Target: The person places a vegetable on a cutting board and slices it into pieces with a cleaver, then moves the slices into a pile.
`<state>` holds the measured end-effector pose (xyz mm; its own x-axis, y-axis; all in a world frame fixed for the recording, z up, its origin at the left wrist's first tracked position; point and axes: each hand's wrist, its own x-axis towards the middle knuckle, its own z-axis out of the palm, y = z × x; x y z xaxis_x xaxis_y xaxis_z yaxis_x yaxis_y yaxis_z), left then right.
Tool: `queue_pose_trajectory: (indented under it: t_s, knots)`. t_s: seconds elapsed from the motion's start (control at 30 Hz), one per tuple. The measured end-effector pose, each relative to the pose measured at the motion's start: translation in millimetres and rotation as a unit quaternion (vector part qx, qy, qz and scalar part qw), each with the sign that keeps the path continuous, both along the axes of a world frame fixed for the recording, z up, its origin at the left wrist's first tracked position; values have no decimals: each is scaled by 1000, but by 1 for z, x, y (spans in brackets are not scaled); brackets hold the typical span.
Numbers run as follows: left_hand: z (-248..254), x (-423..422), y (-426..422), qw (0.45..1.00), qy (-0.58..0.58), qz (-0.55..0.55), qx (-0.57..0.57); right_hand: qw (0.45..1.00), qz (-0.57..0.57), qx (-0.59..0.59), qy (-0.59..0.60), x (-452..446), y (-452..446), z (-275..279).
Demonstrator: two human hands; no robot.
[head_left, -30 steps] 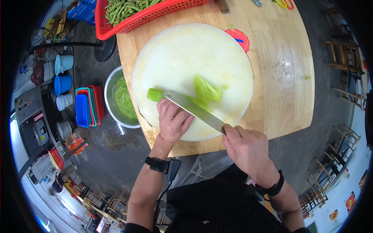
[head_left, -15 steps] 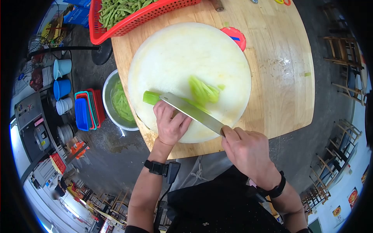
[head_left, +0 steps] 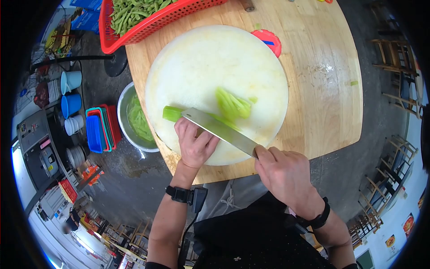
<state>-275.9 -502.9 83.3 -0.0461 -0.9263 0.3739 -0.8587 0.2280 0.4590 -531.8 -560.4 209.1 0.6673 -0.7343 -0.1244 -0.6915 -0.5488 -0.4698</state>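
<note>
My right hand [head_left: 284,172] is wrapped round the handle of a cleaver [head_left: 224,132], whose broad blade slants up and left across a pale green celtuce stem [head_left: 171,113]. With curled fingers, my left hand [head_left: 195,142] grips the stem close beside the blade. Part of the stem is hidden under the blade and fingers. Thin celtuce slices [head_left: 233,104] lie fanned in a small pile just beyond the blade. Everything rests on a round white cutting board [head_left: 201,58].
The board stands on a wooden table [head_left: 322,98]. A red basket [head_left: 148,28] of green pods is at its far left edge. Below the left edge, a metal basin [head_left: 122,112] holds green slices. A red flat object [head_left: 272,42] touches the board's far right side.
The whole view has shifted very slightly left. Both hands, the cleaver and the celtuce keep nearly the same places on the board.
</note>
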Motion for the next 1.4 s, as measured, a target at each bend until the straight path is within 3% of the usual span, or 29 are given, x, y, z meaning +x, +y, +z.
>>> queue_pose_trajectory:
  t_s: [0.97, 1.17, 1.4]
  knots:
    - [2, 1, 1, 999, 31, -2, -8, 998, 1, 39, 46, -17, 6, 3]
    - [5, -3, -2, 999, 34, 8, -16, 1000, 23, -16, 14, 9, -1, -37]
    - [11, -5, -5, 999, 29, 31, -21, 999, 5, -11, 31, -2, 8, -37]
